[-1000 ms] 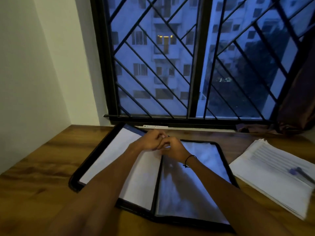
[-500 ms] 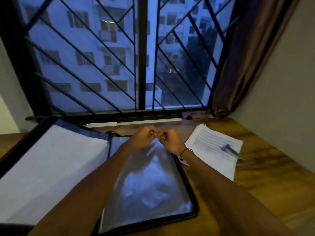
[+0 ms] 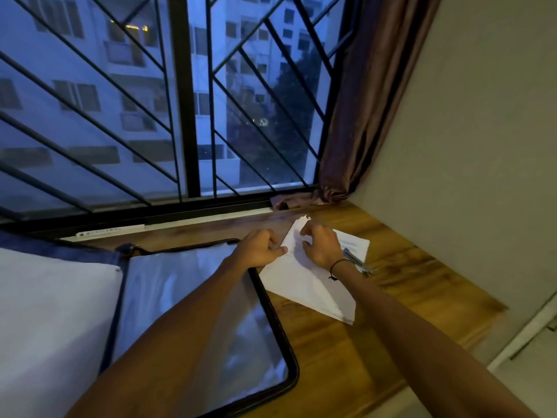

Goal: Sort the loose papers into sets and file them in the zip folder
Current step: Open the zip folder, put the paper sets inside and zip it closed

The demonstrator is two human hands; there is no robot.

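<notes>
Head view: A stack of loose white papers (image 3: 304,285) lies at an angle on a wooden desk (image 3: 346,357) below a barred window (image 3: 180,101), just right of an open zip folder (image 3: 271,312). The stack's far corner is lifted and looks ruffled; faint printed lines show on the sheet near its right edge. The folder, edged in black, lies flat with a glossy clear sleeve (image 3: 193,297) reflecting the window light, and a white sheet (image 3: 51,312) fills its left half at the frame's edge. The stack's left edge lies just beside the folder's right rim; whether they touch cannot be told.

Both forearms reach forward from the bottom of the frame and meet over the papers' far end. The left hand (image 3: 260,247) is knuckles-up, fingers curled under, with the thumb tip pressed at the stack's left edge, apparently pinching it. The right hand (image 3: 319,244), with a dark cord bracelet (image 3: 339,265) at its wrist, arches over the stack with fingers bent, their tips on the raised top sheet; how firmly it grips cannot be told. A pen (image 3: 357,262) lies on the papers just right of that wrist. A brown curtain (image 3: 361,101) hangs in the corner beside a plain wall (image 3: 467,131).
</notes>
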